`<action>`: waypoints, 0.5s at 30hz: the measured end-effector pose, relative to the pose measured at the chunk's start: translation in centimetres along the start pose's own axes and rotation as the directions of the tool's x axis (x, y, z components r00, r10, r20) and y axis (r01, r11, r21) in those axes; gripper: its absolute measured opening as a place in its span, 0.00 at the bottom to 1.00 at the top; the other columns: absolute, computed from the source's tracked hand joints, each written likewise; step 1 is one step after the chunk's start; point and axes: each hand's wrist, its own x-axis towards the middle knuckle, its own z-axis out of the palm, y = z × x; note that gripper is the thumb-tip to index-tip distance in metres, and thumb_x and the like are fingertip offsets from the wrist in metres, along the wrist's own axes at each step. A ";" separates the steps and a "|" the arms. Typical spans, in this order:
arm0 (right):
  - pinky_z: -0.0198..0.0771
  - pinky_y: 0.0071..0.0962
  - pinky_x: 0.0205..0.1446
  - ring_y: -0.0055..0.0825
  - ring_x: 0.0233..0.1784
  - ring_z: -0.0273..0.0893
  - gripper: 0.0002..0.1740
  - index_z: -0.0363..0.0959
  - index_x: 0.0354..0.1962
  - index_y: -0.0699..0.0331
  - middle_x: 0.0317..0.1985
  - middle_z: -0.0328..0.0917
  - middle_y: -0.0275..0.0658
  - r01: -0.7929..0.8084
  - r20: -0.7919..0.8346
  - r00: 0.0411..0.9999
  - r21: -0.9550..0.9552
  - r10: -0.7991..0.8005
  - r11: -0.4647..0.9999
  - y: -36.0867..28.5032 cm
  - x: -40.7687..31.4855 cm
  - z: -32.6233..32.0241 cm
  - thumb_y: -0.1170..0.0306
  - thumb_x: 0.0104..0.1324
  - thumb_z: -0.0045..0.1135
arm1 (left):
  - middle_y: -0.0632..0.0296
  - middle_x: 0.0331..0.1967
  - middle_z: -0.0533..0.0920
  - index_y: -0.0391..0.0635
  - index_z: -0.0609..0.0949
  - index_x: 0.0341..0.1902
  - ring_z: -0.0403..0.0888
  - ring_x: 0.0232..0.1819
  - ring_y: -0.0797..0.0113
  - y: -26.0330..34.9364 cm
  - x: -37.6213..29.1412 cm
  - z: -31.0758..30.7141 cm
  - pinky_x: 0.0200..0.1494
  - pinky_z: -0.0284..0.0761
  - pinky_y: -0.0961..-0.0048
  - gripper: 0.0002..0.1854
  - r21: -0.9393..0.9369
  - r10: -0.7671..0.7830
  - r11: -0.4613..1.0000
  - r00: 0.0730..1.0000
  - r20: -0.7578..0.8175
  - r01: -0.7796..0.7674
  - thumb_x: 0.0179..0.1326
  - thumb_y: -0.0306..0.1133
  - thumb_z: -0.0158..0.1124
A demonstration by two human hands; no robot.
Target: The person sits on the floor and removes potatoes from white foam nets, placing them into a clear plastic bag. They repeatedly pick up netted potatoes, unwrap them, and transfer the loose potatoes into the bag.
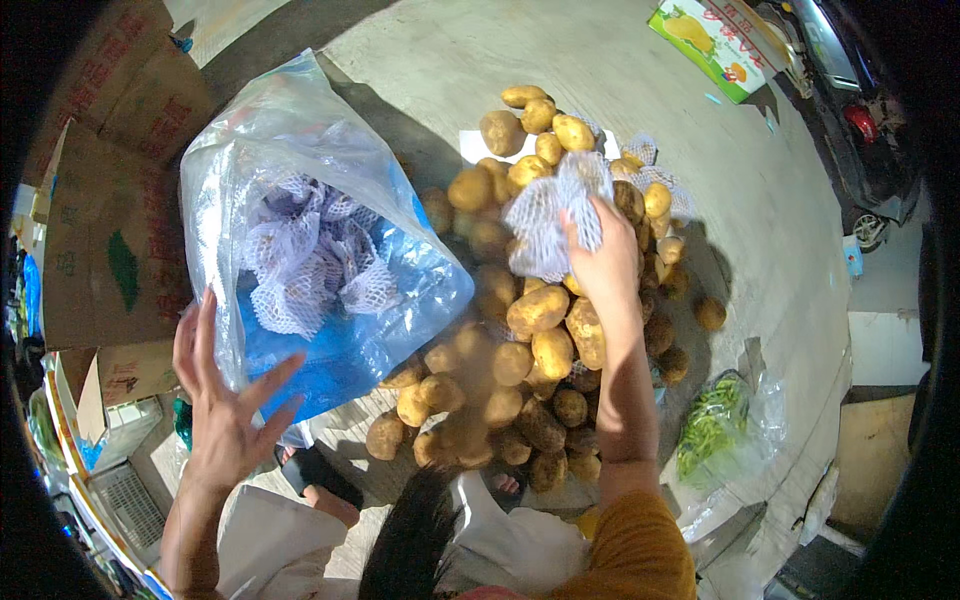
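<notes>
My right hand [606,259] is closed around several white foam mesh sleeves [541,225], held over a large pile of potatoes [538,309] on the concrete floor. At the left, my left hand [229,397] has its fingers spread at the near edge of a clear plastic bag [337,127] with a blue part; I cannot tell whether it touches the bag. More foam mesh sleeves [300,262] lie inside the bag. A few further sleeves [641,150] show among the potatoes at the pile's far right side.
Cardboard boxes [105,247] stand left of the bag. A clear bag of green vegetables [714,427] lies right of the pile. At the upper right are a printed fruit carton [705,45] and part of a dark vehicle [840,112]. A plastic crate [129,501] sits at the lower left.
</notes>
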 end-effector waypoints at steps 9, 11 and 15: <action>0.67 0.41 0.59 0.50 0.57 0.69 0.48 0.58 0.61 0.65 0.58 0.64 0.59 0.059 0.534 0.573 0.729 -0.621 0.682 -17.0 -3.7 13.4 0.47 0.50 0.65 | 0.51 0.66 0.62 0.55 0.73 0.63 0.70 0.49 0.58 1.1 3.0 1.3 0.54 0.70 0.66 0.43 -0.198 -0.295 0.934 0.955 0.035 0.296 0.42 0.06 0.41; 0.63 0.44 0.62 0.61 0.65 0.57 0.61 0.44 0.68 0.58 0.68 0.41 0.64 0.503 0.380 0.789 0.053 -0.483 0.863 -18.8 -3.3 15.9 0.49 0.42 0.71 | 0.51 0.68 0.58 0.55 0.73 0.62 0.68 0.54 0.56 0.5 1.9 0.2 0.58 0.68 0.64 0.40 -0.120 -0.171 0.979 0.985 -0.022 0.167 0.44 0.07 0.43; 0.68 0.38 0.58 0.44 0.54 0.73 0.44 0.64 0.58 0.63 0.59 0.64 0.52 0.272 0.321 0.710 0.696 -0.627 0.665 -15.2 -2.5 11.0 0.57 0.45 0.74 | 0.54 0.72 0.47 0.60 0.72 0.62 0.55 0.69 0.51 -3.1 -4.2 -1.0 0.59 0.68 0.60 0.38 0.044 -0.174 0.984 0.984 0.028 0.173 0.48 0.10 0.55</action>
